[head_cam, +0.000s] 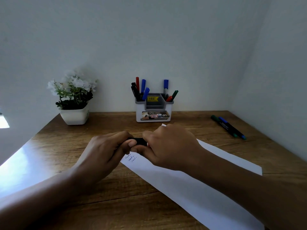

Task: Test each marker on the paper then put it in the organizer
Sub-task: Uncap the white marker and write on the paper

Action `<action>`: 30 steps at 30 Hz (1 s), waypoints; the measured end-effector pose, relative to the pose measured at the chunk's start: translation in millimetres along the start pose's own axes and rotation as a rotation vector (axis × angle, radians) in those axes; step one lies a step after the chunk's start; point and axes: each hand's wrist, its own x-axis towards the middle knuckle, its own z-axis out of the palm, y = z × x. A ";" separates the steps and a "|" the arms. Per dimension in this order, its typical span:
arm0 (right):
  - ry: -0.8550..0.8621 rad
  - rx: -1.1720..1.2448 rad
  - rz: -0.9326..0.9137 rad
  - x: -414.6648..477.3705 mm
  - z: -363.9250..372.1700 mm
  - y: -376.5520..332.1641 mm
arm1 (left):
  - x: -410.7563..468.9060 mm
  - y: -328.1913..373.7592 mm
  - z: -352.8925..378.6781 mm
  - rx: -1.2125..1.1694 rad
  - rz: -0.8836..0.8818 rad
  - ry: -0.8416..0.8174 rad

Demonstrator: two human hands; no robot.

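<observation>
Both hands meet over the near end of a white paper (191, 185) that lies slanted on the wooden desk. My left hand (106, 150) and my right hand (169, 145) both grip one black marker (138, 141), held level between them; most of it is hidden by fingers. A few short scribbles (131, 158) show on the paper just below the hands. At the back by the wall stands the white and grey organizer (153, 113), with several red, blue, black and green markers upright in its side compartments.
Two loose markers, one green (223, 127) and one blue (231, 127), lie side by side at the right back of the desk (116, 196). A white pot of white flowers (74, 103) stands at the back left. Walls close the back and right.
</observation>
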 end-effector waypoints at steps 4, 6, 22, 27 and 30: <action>0.021 0.000 0.080 0.6 3.0 6.0 | 1.8 -0.7 -3.3 -0.043 -0.053 0.036; 0.035 -0.016 0.143 1.0 1.7 18.7 | 3.2 -4.2 -4.5 -0.101 -0.125 0.074; -0.065 1.802 0.339 -4.1 2.3 86.5 | 0.9 -25.4 0.9 -0.036 -0.491 -0.144; 0.092 2.092 0.330 -1.6 19.6 82.6 | 2.1 -29.5 2.3 -0.027 -0.498 -0.220; 0.141 1.783 0.398 5.2 31.9 69.2 | 3.0 -30.8 2.4 0.000 -0.498 -0.262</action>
